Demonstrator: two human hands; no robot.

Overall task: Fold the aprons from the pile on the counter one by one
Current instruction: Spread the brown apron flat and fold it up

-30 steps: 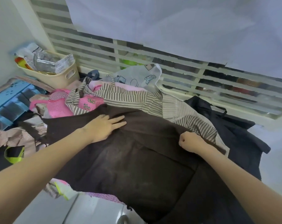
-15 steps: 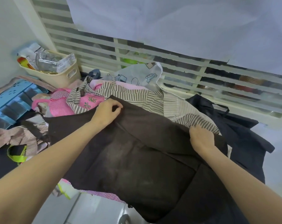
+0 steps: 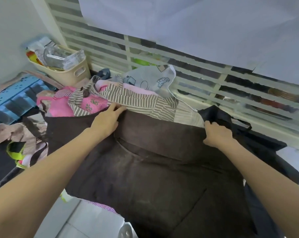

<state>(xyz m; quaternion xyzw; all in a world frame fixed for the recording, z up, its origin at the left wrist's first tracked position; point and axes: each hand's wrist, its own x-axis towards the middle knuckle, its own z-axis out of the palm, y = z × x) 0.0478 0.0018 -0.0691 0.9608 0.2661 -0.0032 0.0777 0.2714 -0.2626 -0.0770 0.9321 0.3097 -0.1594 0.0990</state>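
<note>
A dark brown apron (image 3: pixel 150 170) lies spread over the pile on the counter, its near part hanging over the front edge. My left hand (image 3: pixel 106 120) pinches its far edge left of centre. My right hand (image 3: pixel 216 133) grips the same far edge at the right corner. Behind it lie a brown-and-white striped apron (image 3: pixel 136 102), pink aprons (image 3: pixel 63 107) and a pale one printed with cars (image 3: pixel 150 79). A black apron (image 3: pixel 231 121) lies to the right.
A beige basket (image 3: pixel 68 73) with packets stands at the back left beside a blue crate (image 3: pixel 11 98). A slatted window grille (image 3: pixel 231 86) runs along the back. More crumpled cloth (image 3: pixel 13 136) lies at the left. White floor tiles (image 3: pixel 80 219) show below.
My left hand went from lying flat on the brown apron to pinching its far edge. My right hand moved right to the far corner. The far edge now stretches straight between my hands.
</note>
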